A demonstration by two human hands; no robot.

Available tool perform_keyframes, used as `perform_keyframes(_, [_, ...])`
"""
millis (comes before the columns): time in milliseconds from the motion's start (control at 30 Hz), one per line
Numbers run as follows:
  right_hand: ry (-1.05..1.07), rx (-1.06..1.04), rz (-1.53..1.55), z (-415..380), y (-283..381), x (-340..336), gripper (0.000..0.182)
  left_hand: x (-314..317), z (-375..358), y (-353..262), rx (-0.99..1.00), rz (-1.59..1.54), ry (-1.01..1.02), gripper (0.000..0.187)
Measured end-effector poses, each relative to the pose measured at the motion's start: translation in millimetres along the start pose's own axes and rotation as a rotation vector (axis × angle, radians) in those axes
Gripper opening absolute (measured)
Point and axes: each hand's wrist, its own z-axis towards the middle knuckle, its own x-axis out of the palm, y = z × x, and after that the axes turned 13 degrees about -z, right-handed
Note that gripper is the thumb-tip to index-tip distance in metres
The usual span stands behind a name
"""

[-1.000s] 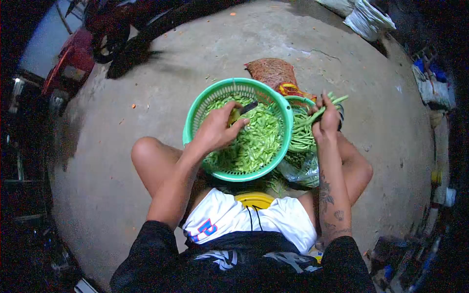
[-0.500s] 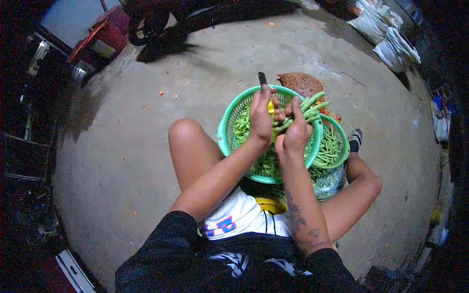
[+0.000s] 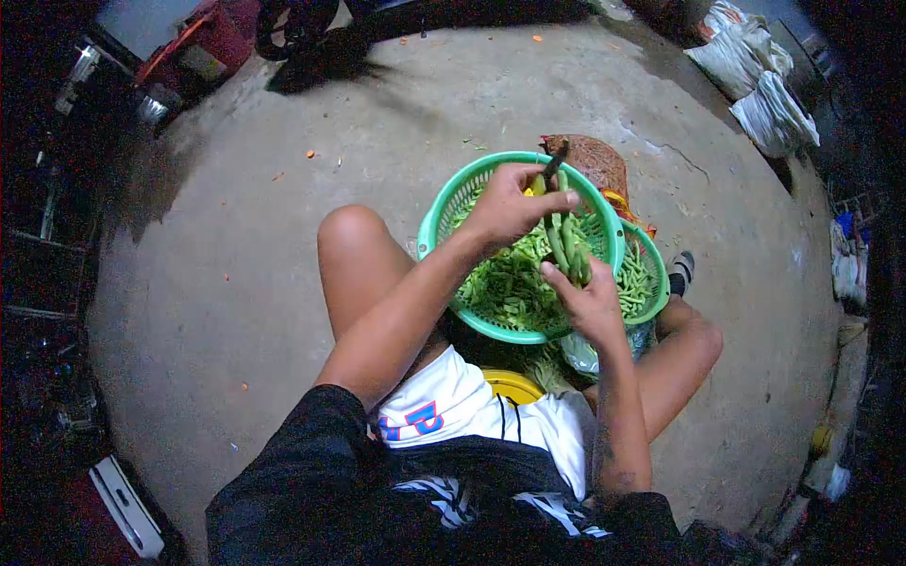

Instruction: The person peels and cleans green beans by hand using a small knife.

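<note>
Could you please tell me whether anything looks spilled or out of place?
Yes: small orange scraps lie on the concrete floor, outside the green baskets, as if dropped there; what they are is unclear.

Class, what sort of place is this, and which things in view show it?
Probably a household storeroom or informal work area: a concrete-looking floor, white sacks and a green basket of cut vegetables.

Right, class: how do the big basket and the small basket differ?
The big basket is clearly wider than the small basket.
The big basket holds short cut pieces; the small basket holds longer beans.
The big basket's rim overlaps the small basket, partly hiding it.
Both are green.
</note>
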Motion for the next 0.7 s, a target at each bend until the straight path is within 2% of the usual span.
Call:
perform_keyframes(100, [0.003, 0.076, 0.056, -4.8, -21.3, -5.6, 0.027, -2.2, 2.6, -6.2, 0.088, -0.268, -0.216, 0.020])
perform_keyframes(167, [0.062, 0.197, 0.383, -7.9, -39.5, -4.9, 0.023, -13.8, 6.1, -7.8, 0.077, -0.328, -0.163, 0.019])
perform_keyframes(200, [0.026, 0.240, 0.514, -11.5, -32.4, -6.2, 0.021, -14.9, 4.5, -12.3, 0.068, -0.360, -0.160, 0.019])
perform_keyframes(233, [0.033, 0.239, 0.513, -10.4, -35.3, -9.4, 0.021, -15.5, 2.5, -15.1, 0.057, -0.394, -0.160, 0.019])
perform_keyframes(300, [0.026, 0.359, 0.969, -7.7, -38.2, -16.6, 0.023, -17.7, -1.2, -11.0, 0.027, -0.394, -0.121, 0.020])
perform_keyframes(367, [0.011, 0.360, 0.917, -9.5, -31.8, -19.1, 0.028, -13.8, -8.7, -7.1, -0.029, -0.311, 0.001, 0.021])
perform_keyframes(467, [0.239, 0.375, 0.973, -16.7, -20.8, -21.5, 0.033, -10.8, -10.2, 6.7, -0.049, -0.254, 0.064, 0.026])
perform_keyframes(567, [0.232, 0.395, 1.099, -24.6, -29.3, -16.1, 0.030, -11.3, -9.1, 20.7, -0.043, -0.202, 0.105, 0.028])
perform_keyframes(633, [0.198, 0.425, 1.111, -30.1, -28.6, -14.8, 0.027, -8.7, -13.3, 14.5, -0.127, -0.062, 0.116, 0.030])
perform_keyframes(700, [0.106, 0.491, 1.120, -33.8, -37.6, -13.2, 0.026, -15.6, -9.8, 21.0, -0.177, -0.174, 0.111, 0.031])
